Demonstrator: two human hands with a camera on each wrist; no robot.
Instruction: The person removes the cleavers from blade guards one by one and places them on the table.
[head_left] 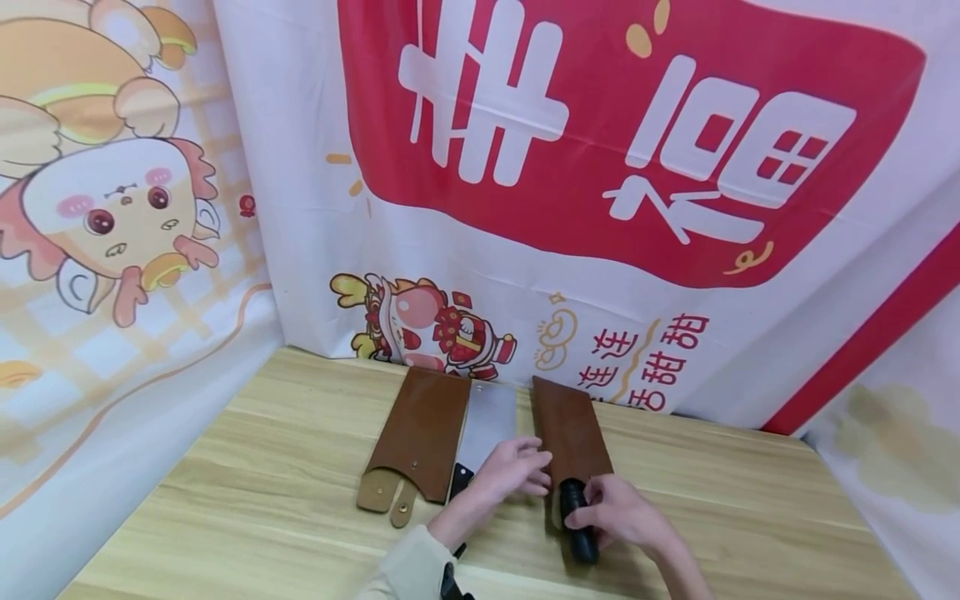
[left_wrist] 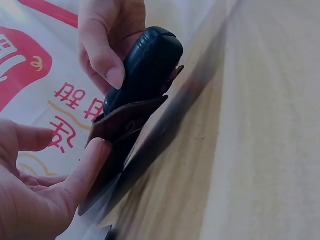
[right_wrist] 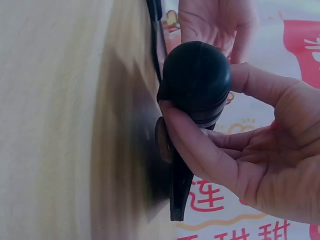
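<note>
- head view: right hand point(head_left: 618, 512) curled round a black handle point(head_left: 583, 546), thumb and fingers closed on it; handle sits at the near end of the right-hand brown sheath point(head_left: 573, 429), whose other end points to the table's back edge.
- left hand point(head_left: 512, 468) loosely open, at that sheath's left side. table point(head_left: 262, 467) wood-patterned.
- further left, a second brown sheath point(head_left: 420, 425), far end by the back edge; a cleaver point(head_left: 491, 417) just beside it, partly behind the left arm.
- left wrist view: left thumb well apart, one fingertip at the sheath's mouth; nothing gripped.
- right wrist view: thumb and fingers pinch the handle's rounded end from opposite sides.
</note>
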